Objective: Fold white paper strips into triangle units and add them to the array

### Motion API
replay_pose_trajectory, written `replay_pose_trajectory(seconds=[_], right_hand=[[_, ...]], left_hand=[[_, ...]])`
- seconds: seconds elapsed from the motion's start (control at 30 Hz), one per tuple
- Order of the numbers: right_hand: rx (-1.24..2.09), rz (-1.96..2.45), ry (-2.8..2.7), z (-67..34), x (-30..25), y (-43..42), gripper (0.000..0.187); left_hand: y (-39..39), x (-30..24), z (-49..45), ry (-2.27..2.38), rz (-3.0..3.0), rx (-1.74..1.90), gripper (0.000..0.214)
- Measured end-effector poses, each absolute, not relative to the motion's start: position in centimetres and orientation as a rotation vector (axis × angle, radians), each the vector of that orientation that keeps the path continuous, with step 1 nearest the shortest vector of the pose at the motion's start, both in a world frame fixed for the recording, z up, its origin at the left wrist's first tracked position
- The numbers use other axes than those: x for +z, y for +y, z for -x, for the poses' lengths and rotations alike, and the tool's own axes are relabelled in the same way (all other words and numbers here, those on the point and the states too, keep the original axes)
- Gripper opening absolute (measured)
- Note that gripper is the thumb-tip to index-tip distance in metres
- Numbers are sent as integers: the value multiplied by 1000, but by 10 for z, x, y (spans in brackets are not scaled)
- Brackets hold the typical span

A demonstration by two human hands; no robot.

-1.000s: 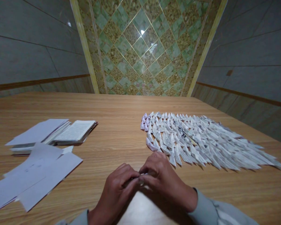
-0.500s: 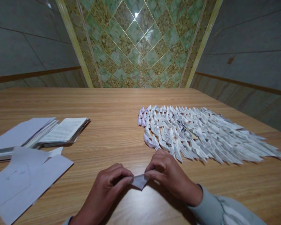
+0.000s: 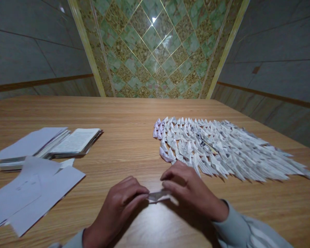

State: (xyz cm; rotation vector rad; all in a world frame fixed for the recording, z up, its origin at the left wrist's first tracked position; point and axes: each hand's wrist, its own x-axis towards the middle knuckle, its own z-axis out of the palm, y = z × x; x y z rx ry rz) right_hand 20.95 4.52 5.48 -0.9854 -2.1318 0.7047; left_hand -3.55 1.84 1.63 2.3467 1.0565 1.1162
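Observation:
A small folded piece of paper is held just over the table, low in the middle of the head view. My left hand pinches its left end between thumb and fingers. At the other end, my right hand has its thumb and index finger apart, close above the paper's loose right flap. Whether its hidden fingers touch the paper I cannot tell. Just beyond my right hand lie rows of folded paper boats, mostly printed paper, with several lilac ones at the left end.
Loose white sheets overlap at the left of the wooden table. Behind them are a stack of papers and a pile of printed pages. A tiled wall stands beyond the far edge.
My right hand's thumb and finger have parted from the paper's right end. The paper has turned and its right flap shows more. The view has shifted slightly left.

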Motion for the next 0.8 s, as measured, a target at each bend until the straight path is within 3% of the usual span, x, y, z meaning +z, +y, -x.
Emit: replay_pose_trajectory(seconds=[0.17, 0.5, 0.67, 0.8], right_hand=[[586, 971, -2342, -190, 45, 27, 8], [635, 1154, -1971, -195, 42, 33, 15], [712, 1158, -1784, -180, 37, 22, 14], [680, 1129, -1816, -173, 29, 16, 13]], left_hand=[[14, 18, 29, 962, -2408, 1087, 20], [18, 23, 37, 1307, -1923, 1099, 16], [-1, 24, 13, 1110, -1713, 908, 18], [-3, 26, 5, 1051, -1572, 951, 13]])
